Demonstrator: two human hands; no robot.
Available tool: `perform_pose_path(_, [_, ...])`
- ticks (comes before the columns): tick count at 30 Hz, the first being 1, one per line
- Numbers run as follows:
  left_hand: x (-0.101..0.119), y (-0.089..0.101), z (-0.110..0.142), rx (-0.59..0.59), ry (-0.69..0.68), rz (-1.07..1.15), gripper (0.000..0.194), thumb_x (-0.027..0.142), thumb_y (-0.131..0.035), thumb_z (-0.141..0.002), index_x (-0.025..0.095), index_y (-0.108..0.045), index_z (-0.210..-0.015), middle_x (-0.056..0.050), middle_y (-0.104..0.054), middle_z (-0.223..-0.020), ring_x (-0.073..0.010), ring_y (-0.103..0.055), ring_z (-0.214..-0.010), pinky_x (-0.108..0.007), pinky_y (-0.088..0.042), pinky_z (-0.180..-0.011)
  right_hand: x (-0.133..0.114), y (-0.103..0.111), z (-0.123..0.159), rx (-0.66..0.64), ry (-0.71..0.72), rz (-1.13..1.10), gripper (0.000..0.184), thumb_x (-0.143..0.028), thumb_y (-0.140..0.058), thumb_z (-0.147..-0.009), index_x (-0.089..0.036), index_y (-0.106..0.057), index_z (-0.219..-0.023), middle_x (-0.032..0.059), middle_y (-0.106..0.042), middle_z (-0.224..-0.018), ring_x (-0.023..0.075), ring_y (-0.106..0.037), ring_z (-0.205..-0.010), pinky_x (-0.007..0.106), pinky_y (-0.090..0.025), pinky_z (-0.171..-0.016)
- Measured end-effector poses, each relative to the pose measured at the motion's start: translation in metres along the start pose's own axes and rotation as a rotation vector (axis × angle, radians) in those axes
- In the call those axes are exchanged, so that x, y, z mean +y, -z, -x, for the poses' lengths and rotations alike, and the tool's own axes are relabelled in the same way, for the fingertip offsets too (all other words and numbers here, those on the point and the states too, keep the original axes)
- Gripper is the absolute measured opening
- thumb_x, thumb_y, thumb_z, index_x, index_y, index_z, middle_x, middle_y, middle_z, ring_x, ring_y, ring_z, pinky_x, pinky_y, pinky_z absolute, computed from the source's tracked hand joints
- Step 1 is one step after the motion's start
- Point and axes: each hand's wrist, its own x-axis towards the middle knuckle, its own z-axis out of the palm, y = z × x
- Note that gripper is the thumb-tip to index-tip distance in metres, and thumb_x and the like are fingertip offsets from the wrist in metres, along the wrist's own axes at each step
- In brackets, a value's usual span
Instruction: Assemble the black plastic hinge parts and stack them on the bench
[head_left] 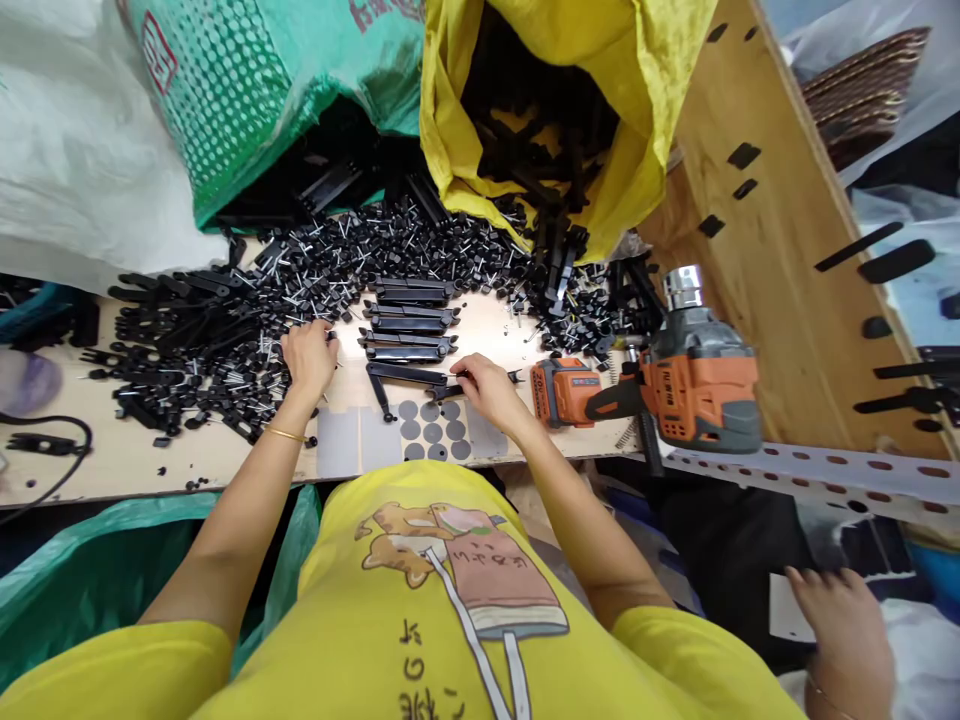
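My left hand (310, 358) is at the edge of a heap of small black plastic parts with metal pins (300, 290). Its fingers are closed; a small dark bit shows at the fingertips, too small to name. My right hand (491, 393) pinches one end of a black plastic arm (442, 392) low over the table. Touching or close beside that arm is a longer black hinged arm (409, 374), with a short leg angled toward me. Beyond these, three folded black arm assemblies (409, 320) lie in a row.
An orange-and-grey cordless impact wrench (697, 370) lies at right. A yellow bag (442, 130) and a green bag (247, 100) with black parts stand behind. Grey round stickers (433, 433) lie at the front edge. Another person's hand (847, 630) is at lower right.
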Motion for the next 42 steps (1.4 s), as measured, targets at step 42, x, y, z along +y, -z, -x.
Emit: perform_pose_path(42, [0.003,-0.018,0.061,-0.068,-0.717,0.512,0.014,0.027,-0.051,-0.091,0.017,-0.059,-0.097,-0.010,-0.065,-0.100,-0.0150,-0.064,-0.091,-0.030,-0.054,-0.079,0.042,-0.073,0.059,0.228,0.221,0.452,0.049,-0.020,-0.046,-0.090,-0.016,-0.037,-0.138,0.0111,-0.061,-0.110,0.0212,-0.053,-0.103,0.046,-0.030,-0.103])
